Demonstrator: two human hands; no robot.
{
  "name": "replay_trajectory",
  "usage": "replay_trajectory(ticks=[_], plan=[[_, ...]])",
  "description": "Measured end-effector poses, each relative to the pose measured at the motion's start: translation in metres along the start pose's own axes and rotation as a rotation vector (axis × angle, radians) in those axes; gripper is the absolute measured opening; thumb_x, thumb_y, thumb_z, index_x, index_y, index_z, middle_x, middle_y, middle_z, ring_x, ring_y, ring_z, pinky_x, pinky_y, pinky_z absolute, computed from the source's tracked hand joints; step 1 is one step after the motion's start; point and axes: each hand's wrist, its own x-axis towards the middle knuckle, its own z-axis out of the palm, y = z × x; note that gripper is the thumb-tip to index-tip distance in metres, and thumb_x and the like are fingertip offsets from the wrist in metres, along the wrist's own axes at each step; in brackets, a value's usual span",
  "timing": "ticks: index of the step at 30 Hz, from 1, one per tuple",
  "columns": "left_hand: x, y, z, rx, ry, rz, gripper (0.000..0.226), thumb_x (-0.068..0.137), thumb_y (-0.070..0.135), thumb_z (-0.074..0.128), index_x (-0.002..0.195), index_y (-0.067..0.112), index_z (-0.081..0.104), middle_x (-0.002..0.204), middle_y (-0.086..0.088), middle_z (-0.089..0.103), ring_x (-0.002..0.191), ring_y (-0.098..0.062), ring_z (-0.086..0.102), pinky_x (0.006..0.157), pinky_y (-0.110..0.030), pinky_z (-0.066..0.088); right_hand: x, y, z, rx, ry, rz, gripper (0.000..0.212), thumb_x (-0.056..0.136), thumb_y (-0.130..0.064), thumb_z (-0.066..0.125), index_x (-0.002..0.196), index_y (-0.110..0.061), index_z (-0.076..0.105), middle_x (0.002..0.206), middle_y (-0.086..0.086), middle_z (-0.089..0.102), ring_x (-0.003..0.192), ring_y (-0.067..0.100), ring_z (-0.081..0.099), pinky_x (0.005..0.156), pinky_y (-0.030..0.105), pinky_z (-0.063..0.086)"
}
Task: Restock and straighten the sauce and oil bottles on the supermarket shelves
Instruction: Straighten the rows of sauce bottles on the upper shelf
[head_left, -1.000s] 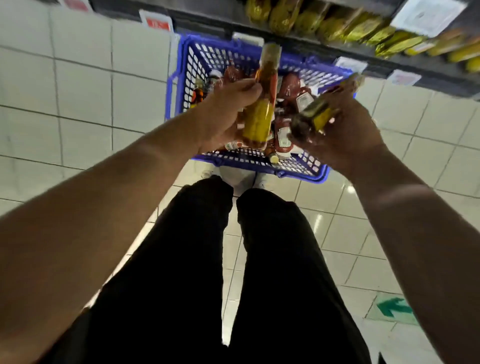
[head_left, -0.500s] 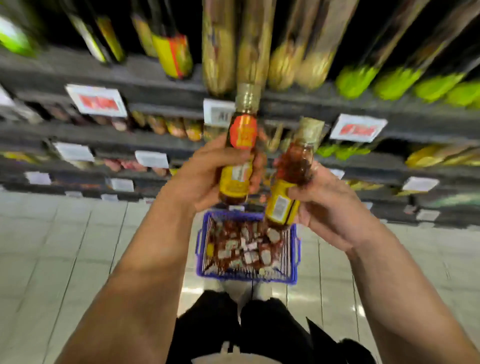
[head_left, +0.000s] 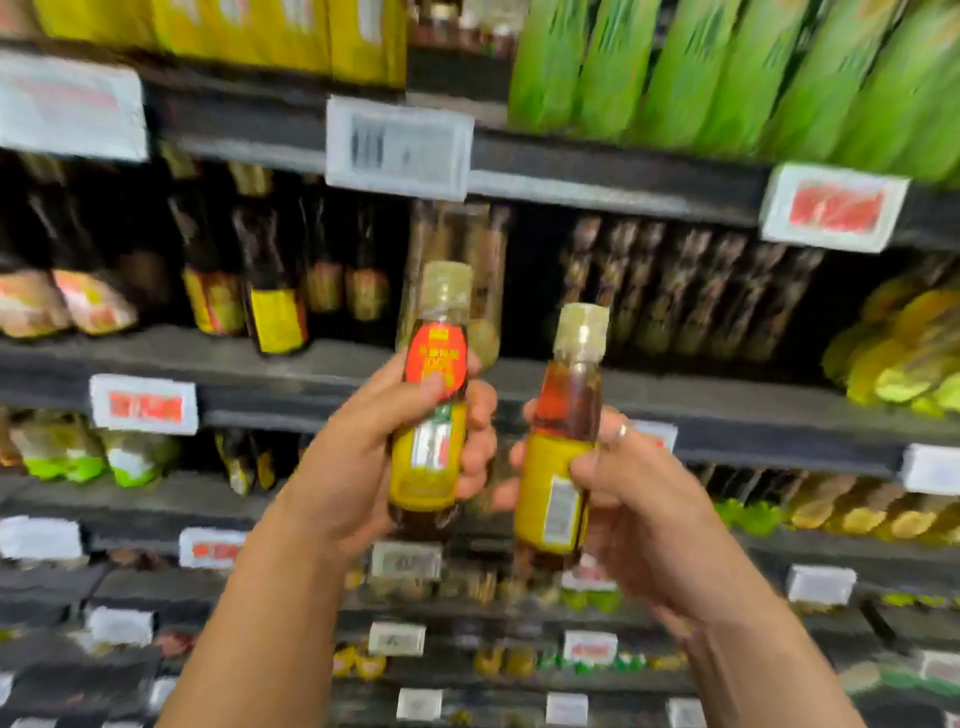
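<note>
Price tags line the shelf edges: a barcode tag (head_left: 399, 148) at upper centre, a red-printed tag (head_left: 834, 208) at upper right, another red-printed tag (head_left: 144, 404) at left on the shelf edge below. Green packs (head_left: 727, 73) stand at top right, yellow packs (head_left: 270, 31) at top left. Pale pouches (head_left: 62, 306) lie at far left. Print is blurred throughout.

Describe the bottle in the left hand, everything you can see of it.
The bottle is small, clear and looks like plastic, holding amber-brown liquid. It has a pale gold cap, a round red label near the neck and a yellow label with a white patch around the body. It stands upright in front of the shelves, gripped around its middle by the left hand, apart from the other bottle.
</note>
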Motion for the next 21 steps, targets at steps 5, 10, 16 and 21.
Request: replay_trajectory(ticks=[5,10,16,21], plan=[[0.042,0.031,0.062,0.215,0.329,0.213,0.037,0.077,0.026,0.079,0.106,0.013,0.061,0.083,-0.013,0.063,0.055,-0.022,0.057,0.046,-0.028,0.046,0.011,-0.046,-0.004,-0.036,0.076,-0.097,0.036,0.069,-0.018,0.073,0.105,-0.021,0.074,0.103,0.019,0.072,0.093,0.04,0.074,0.061,0.04,0.058],[0.07,0.074,0.125,0.327,0.285,0.385,0.05,0.068,0.034,0.086,0.109,0.016,0.065,0.081,-0.011,0.067,0.051,-0.022,0.06,0.047,-0.028,0.048,0.017,-0.11,-0.011,-0.019,-0.06,-0.212,0.038,0.056,-0.027,0.079,0.094,-0.022,0.076,0.098,0.019,0.075,0.087,0.04,0.075,0.059,0.041,0.059],[0.096,0.115,0.166,0.618,0.432,0.654,0.015,0.092,0.028,0.066,0.099,0.018,0.057,0.076,-0.003,0.062,0.054,-0.017,0.058,0.052,-0.027,0.047,0.021,-0.148,-0.007,-0.077,-0.244,-0.218,0.039,0.052,-0.031,0.079,0.091,-0.028,0.076,0.099,0.015,0.077,0.088,0.037,0.076,0.061,0.046,0.061],[0.108,0.172,0.179,0.705,0.62,0.859,0.013,0.1,0.028,0.06,0.095,0.018,0.053,0.071,0.0,0.06,0.055,-0.015,0.057,0.052,-0.028,0.048,0.034,-0.165,0.026,-0.109,-0.321,-0.342,0.017,0.079,-0.032,0.068,0.095,-0.031,0.074,0.097,0.011,0.077,0.094,0.037,0.074,0.067,0.048,0.058]])
